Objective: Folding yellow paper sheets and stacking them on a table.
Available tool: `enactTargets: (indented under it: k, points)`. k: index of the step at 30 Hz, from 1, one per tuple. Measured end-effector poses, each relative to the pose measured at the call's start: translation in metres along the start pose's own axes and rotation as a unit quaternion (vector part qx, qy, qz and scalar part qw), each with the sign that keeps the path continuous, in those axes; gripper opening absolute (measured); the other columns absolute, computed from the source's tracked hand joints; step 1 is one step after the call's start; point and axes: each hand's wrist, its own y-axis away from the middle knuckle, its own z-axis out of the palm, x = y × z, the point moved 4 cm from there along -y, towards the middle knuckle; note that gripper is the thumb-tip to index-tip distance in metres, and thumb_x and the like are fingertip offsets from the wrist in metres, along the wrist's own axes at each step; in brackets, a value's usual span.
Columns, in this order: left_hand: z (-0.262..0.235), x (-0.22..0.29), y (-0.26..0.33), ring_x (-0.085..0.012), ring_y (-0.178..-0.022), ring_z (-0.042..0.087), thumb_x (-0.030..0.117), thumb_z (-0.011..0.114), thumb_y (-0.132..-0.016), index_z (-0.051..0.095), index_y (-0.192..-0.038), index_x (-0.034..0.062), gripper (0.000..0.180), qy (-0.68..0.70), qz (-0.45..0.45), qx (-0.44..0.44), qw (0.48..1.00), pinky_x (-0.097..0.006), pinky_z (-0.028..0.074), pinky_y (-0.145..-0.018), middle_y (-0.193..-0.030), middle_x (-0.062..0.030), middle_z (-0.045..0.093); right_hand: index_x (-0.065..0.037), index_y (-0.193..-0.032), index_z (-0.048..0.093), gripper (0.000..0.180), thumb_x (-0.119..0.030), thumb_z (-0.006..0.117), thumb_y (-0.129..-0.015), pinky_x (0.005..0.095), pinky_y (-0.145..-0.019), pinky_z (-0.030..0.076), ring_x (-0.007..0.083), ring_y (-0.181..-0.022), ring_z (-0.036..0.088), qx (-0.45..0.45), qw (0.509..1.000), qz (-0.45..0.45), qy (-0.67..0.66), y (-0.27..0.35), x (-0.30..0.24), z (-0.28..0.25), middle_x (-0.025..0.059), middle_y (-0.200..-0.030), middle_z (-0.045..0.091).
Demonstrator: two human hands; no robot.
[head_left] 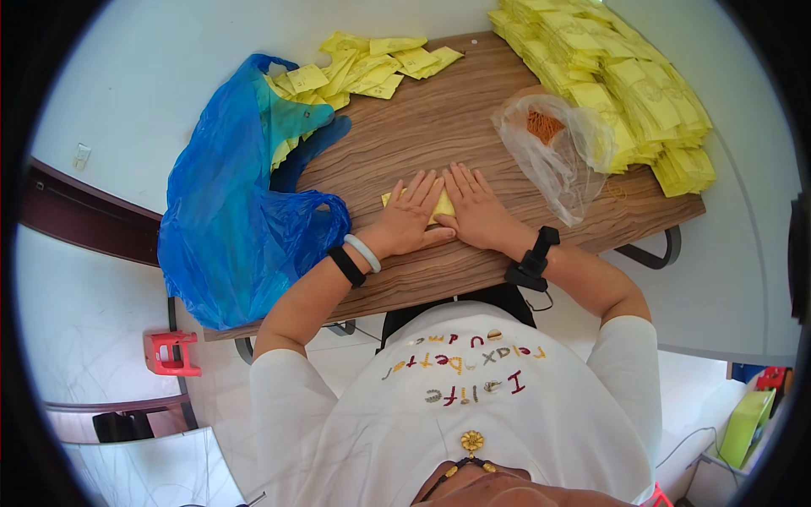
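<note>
On the wood-grain table point(414, 114), somewhat toward its near edge, a yellow packet point(443, 206) is largely covered by the left hand point(407, 221) and the right hand point(483, 213). Both hands are laid flat with fingers extended, clamped on nothing; whether anything is tucked beneath the palms cannot be told. At the table's left end, a blue plastic bag point(215, 194) is seen, its yellow contents mostly hidden by its folds. Loose yellow packets point(363, 74) are heaped at the table's far left edge. Toward the table's right side, an orange mass point(544, 127) is blurred by a clear plastic bag point(568, 182). Stacked yellow packets point(621, 89) at the table's far right are cut off by the upper border.
</note>
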Motion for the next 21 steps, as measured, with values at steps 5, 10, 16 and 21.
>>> enactTargets:
  k: [5,10,16,21]
  points:
    - [0.008,-0.009,-0.003,-0.0352,-0.155,0.014,0.055,0.048,-0.100,0.021,-0.161,0.0063,0.082,0.007,0.017,0.010,1.000,-0.054,0.011,-0.124,-0.167,-0.0177,0.019,0.009,-0.154,0.027,0.080,-0.048,0.049,-0.101,0.0482,-0.125,0.015,0.0384,-0.152,0.023,0.007,1.000,-0.004,0.001,0.009,0.009,-0.012,0.0292,-0.160,0.027]
    - [0.008,-0.009,-0.001,-0.0348,-0.155,0.016,0.049,0.047,-0.102,0.022,-0.161,0.0078,0.075,-0.009,0.011,0.009,1.000,-0.054,0.012,-0.124,-0.167,-0.0171,0.018,0.008,-0.153,0.028,0.079,-0.047,0.049,-0.102,0.0480,-0.125,0.016,0.0386,-0.152,0.023,0.005,1.000,-0.002,0.019,0.019,0.017,-0.016,0.0295,-0.160,0.027]
    - [0.004,-0.009,0.002,-0.0346,-0.155,0.016,0.046,0.048,-0.102,0.022,-0.161,0.0084,0.074,-0.019,0.010,-0.004,1.000,-0.055,0.014,-0.123,-0.167,-0.0168,0.019,0.009,-0.153,0.028,0.077,-0.045,0.050,-0.102,0.0485,-0.124,0.018,0.0381,-0.152,0.024,-0.037,0.998,0.037,-0.026,0.013,0.019,-0.047,0.0281,-0.160,0.028]
    - [0.008,-0.009,0.005,-0.0346,-0.155,0.015,0.046,0.048,-0.102,0.022,-0.161,0.0082,0.075,-0.038,0.013,-0.010,0.999,-0.056,0.013,-0.123,-0.167,-0.0172,0.019,0.008,-0.153,0.028,0.077,-0.045,0.052,-0.102,0.0481,-0.124,0.019,0.0380,-0.152,0.024,0.028,0.996,-0.006,-0.089,-0.012,-0.024,-0.054,0.0269,-0.160,0.029]
